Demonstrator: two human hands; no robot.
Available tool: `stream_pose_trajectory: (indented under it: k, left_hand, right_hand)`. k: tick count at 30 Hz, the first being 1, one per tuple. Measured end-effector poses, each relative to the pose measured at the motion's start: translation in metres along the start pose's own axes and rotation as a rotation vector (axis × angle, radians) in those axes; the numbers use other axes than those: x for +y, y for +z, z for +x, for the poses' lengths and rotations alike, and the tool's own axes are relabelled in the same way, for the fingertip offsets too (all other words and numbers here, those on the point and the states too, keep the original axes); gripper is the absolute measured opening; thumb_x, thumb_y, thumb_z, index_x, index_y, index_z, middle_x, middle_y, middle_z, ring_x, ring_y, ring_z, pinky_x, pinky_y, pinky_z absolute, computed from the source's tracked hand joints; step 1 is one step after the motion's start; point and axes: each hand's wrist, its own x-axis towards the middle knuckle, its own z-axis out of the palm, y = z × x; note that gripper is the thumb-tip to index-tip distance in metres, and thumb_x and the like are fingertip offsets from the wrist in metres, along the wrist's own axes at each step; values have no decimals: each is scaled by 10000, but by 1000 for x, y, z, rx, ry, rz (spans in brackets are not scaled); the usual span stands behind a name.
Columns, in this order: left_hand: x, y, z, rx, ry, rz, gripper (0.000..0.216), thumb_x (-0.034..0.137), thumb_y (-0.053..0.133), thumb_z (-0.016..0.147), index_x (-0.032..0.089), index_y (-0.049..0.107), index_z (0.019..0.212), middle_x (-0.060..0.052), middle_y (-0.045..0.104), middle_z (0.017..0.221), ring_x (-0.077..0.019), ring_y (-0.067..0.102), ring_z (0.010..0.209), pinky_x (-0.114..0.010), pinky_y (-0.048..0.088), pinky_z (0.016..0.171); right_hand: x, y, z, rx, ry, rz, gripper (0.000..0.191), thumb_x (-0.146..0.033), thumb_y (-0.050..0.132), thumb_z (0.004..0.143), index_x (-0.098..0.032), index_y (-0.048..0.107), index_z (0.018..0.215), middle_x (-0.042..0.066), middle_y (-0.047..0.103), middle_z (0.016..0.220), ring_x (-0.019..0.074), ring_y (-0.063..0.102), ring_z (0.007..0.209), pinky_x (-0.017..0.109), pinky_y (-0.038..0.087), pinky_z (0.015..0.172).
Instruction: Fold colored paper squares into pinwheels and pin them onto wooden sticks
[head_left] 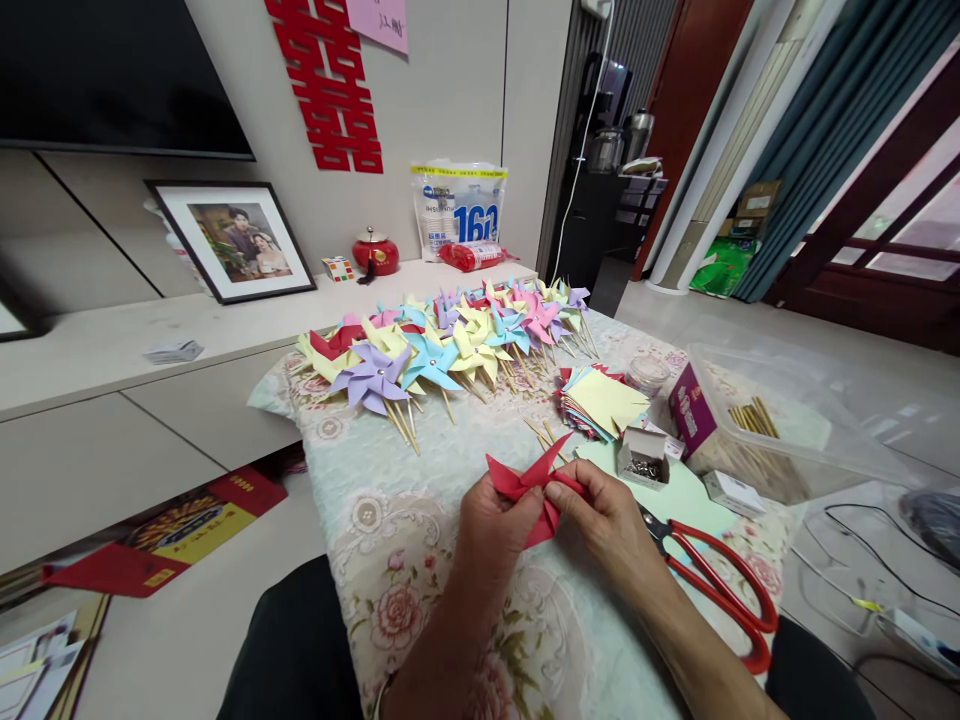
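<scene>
A red paper pinwheel (pixel 536 470), partly folded, is held between both hands above the flowered tablecloth. My left hand (pixel 499 525) grips its left side, thumb pressed on the paper near the centre. On the other side, my right hand (pixel 600 505) pinches the paper with thumb and fingers. Thin sticks (pixel 547 437) lie just behind the paper. To the right are an open small box of metal fasteners (pixel 643 465) and red-handled scissors (pixel 724 580). A stack of cut paper squares (pixel 604 400) sits farther back.
Finished pinwheels (pixel 435 350) on sticks cover the table's far side. A clear plastic bin (pixel 810 440) with sticks stands at the right, beside a small white box (pixel 735 492). Behind the table runs a white cabinet (pixel 247 335) bearing a picture frame (pixel 232 240) and a red jar (pixel 375 255).
</scene>
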Motion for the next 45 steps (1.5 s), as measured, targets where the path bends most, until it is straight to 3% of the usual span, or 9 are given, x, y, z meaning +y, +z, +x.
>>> stream_pose_trajectory:
  k: [7, 15, 25, 32, 39, 45]
  left_hand:
    - [-5, -3, 1, 22, 9, 73, 192, 284, 775, 608, 148, 689, 714, 8, 691, 621, -156, 619, 580, -248, 494, 594]
    - [1, 0, -1, 22, -1, 36, 210, 287, 757, 586, 160, 675, 733, -10, 721, 677, -165, 625, 626, -261, 509, 625]
    - [-5, -1, 1, 13, -41, -47, 200, 298, 762, 570, 160, 668, 679, -3, 681, 604, -149, 591, 554, -257, 485, 566]
    - [-7, -1, 2, -7, -15, -22, 240, 308, 791, 566, 157, 684, 718, -27, 717, 661, -173, 623, 599, -283, 512, 619]
    - [-4, -4, 1, 21, 14, 19, 199, 277, 790, 596, 152, 673, 699, -1, 693, 626, -135, 582, 577, -237, 470, 584]
    - [6, -6, 0, 28, -71, -99, 275, 249, 816, 595, 121, 732, 823, -35, 750, 720, -154, 644, 648, -256, 506, 667]
  right_hand:
    - [-4, 0, 0, 19, -11, -99, 283, -435, 555, 857, -190, 585, 718, -1, 553, 667, 169, 486, 662, 281, 384, 619]
    - [-3, 1, 1, 6, -12, -112, 299, -452, 538, 853, -183, 575, 730, 4, 549, 685, 170, 482, 680, 280, 379, 633]
    - [-4, 1, 1, 14, 15, -112, 330, -486, 529, 857, -194, 537, 704, -17, 488, 649, 148, 429, 625, 266, 332, 573]
    - [-4, 1, 1, 15, 17, -140, 339, -493, 520, 854, -184, 561, 722, -3, 513, 663, 161, 451, 649, 281, 340, 600]
    - [8, -3, 3, -69, 24, 39, 352, -508, 574, 863, -177, 583, 742, -1, 552, 678, 162, 479, 664, 285, 368, 629]
    - [10, -4, 6, -54, -33, 127, 384, -544, 553, 902, -173, 650, 888, 34, 649, 810, 198, 567, 784, 315, 429, 732]
